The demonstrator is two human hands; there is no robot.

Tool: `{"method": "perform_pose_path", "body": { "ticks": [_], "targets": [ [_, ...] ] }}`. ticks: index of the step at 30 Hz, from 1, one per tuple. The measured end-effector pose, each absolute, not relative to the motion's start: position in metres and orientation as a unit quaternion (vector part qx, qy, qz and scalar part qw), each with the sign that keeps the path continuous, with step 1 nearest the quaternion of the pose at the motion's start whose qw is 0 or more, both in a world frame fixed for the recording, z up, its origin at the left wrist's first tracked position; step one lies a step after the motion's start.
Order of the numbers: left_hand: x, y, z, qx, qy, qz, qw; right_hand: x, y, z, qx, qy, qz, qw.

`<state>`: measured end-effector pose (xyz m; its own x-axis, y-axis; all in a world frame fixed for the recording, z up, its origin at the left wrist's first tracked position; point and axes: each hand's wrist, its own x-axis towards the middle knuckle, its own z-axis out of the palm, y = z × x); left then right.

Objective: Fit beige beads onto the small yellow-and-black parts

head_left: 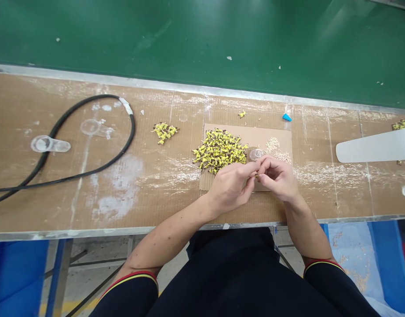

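Observation:
My left hand (231, 184) and my right hand (277, 177) meet over the cardboard sheet (248, 131). Both are closed in a pinch, fingertips together around a tiny yellow-and-dark piece (256, 175), mostly hidden by the fingers. Just beyond my left hand lies a heap of small yellow-and-black figure-like pieces (220, 149). A small clear round container (255, 153) stands right behind my fingertips. Past my right hand, tiny cream-coloured bits (272, 144) are spread in loose piles on the sheet.
A smaller cluster of yellow pieces (164, 132) lies to the left. Farther left, a black cable (90, 174) loops around clear plastic scoops (50, 144). A blue cap-like piece (287, 117) rests near the green surface (202, 44). A long white object (373, 146) reaches in from the right.

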<state>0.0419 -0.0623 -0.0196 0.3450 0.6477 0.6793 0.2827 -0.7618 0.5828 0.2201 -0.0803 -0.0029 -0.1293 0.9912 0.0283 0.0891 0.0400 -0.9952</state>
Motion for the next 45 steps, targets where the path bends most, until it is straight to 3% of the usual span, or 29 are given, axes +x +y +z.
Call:
{"method": "perform_pose_path", "body": {
  "ticks": [9,16,20,24,34,40,45],
  "targets": [
    [0.043,-0.062,-0.017,0.817,0.309,0.471,0.123,0.216,-0.082,-0.008,-0.512,-0.630,0.369,0.452],
    [0.043,-0.067,-0.014,0.762,0.369,0.486,0.217,0.209,-0.085,-0.008,-0.520,-0.646,0.303,0.469],
    [0.043,-0.066,-0.015,0.775,0.355,0.494,0.171,0.206,-0.086,-0.006,-0.520,-0.651,0.280,0.477],
    [0.042,-0.063,-0.016,0.794,0.328,0.496,0.124,0.208,-0.086,-0.007,-0.516,-0.651,0.295,0.472],
    [0.038,-0.061,-0.015,0.758,0.311,0.504,0.275,0.220,-0.084,0.000,-0.488,-0.652,0.369,0.447],
    [0.039,-0.062,-0.019,0.743,0.302,0.511,0.311,0.220,-0.084,0.004,-0.492,-0.657,0.364,0.440],
    [0.038,-0.061,-0.016,0.766,0.286,0.503,0.280,0.221,-0.083,0.001,-0.480,-0.641,0.389,0.456]
  ]
}}
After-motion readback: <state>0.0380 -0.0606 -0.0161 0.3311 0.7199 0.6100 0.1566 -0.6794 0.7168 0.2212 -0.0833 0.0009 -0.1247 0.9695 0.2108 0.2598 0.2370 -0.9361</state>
